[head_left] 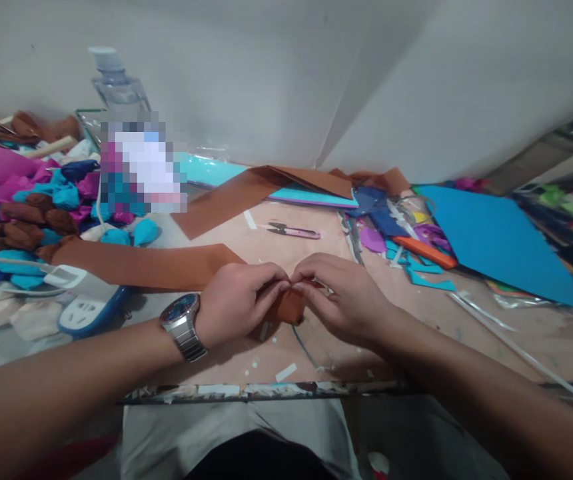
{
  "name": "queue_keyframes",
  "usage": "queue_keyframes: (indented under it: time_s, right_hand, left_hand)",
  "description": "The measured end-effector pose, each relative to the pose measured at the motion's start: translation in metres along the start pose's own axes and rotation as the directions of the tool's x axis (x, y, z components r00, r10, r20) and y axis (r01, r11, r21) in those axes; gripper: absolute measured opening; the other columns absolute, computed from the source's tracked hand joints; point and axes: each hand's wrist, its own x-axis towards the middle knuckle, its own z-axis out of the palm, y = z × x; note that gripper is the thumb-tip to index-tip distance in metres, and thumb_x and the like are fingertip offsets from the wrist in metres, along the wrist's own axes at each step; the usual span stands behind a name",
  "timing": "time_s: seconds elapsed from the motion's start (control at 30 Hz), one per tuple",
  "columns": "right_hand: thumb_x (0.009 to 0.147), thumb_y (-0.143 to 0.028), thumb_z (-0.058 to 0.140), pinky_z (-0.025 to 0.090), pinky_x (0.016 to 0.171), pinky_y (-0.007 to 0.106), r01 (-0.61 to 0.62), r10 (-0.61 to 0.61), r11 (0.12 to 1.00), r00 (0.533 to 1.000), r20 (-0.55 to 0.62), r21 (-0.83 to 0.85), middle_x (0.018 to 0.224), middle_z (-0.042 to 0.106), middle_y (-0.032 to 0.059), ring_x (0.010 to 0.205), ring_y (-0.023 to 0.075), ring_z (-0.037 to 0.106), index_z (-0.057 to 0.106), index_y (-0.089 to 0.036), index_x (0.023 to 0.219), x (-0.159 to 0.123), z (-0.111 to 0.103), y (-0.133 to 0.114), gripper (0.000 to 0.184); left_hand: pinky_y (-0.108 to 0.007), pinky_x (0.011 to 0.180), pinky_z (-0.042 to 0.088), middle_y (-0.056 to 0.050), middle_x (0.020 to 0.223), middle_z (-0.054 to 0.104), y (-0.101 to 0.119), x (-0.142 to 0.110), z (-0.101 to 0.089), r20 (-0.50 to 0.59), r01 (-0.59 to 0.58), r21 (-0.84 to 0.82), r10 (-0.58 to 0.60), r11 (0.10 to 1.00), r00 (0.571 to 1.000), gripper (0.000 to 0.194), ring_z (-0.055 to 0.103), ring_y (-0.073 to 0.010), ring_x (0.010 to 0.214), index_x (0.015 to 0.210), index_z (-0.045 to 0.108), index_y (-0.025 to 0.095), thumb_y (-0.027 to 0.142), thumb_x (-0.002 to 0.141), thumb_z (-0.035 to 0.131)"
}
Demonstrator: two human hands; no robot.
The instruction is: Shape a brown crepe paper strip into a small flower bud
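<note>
Both my hands meet near the table's front edge over a small piece of brown foam (290, 308). My left hand (239, 301), with a metal watch on the wrist, pinches the piece from the left, fingers curled. My right hand (339, 297) pinches it from the right, fingertips touching those of the left. Most of the brown piece is hidden under my fingers. A long brown foam strip (146, 265) lies just left of my left hand.
Small pink-handled snips (294, 231) lie behind my hands. Brown, cyan and magenta foam shapes (26, 213) pile up at the left beside a water bottle (116, 83). A white power strip (84, 313) sits front left, a large blue sheet (496, 240) and scraps at the right.
</note>
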Motion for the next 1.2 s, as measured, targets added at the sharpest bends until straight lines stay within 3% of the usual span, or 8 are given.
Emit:
queue_keyframes:
  time_s: [0.7, 1.2]
  right_hand:
    - [0.096, -0.02, 0.062, 0.052, 0.077, 0.029, -0.043, 0.043, 0.998, 0.999, -0.006, 0.037, 0.094, 0.072, 0.0039, 0.084, 0.0166, 0.066, 0.068, -0.021, 0.095, -0.0001, -0.0009, 0.0, 0.006]
    - [0.096, -0.019, 0.06, 0.049, 0.076, 0.03, -0.112, 0.108, 0.992, 0.991, 0.08, 0.057, 0.095, 0.07, 0.0045, 0.085, 0.0174, 0.063, 0.066, -0.02, 0.097, -0.0002, -0.0019, -0.0024, 0.006]
  left_hand:
    - [-0.023, 0.066, 0.044, 0.0, 0.083, 0.077, 0.0009, 0.001, -0.0013, 0.039, 0.018, -0.055, -0.016, 0.998, 0.999, 0.022, 0.067, -0.0119, 0.07, 0.096, 0.073, 0.02, 0.033, 0.102, 0.055]
    - [-0.023, 0.064, 0.043, 0.001, 0.084, 0.076, -0.0058, -0.001, 0.0026, 0.029, -0.104, 0.115, 0.101, 0.988, 0.994, 0.023, 0.068, -0.0122, 0.07, 0.099, 0.071, 0.021, 0.03, 0.104, 0.051]
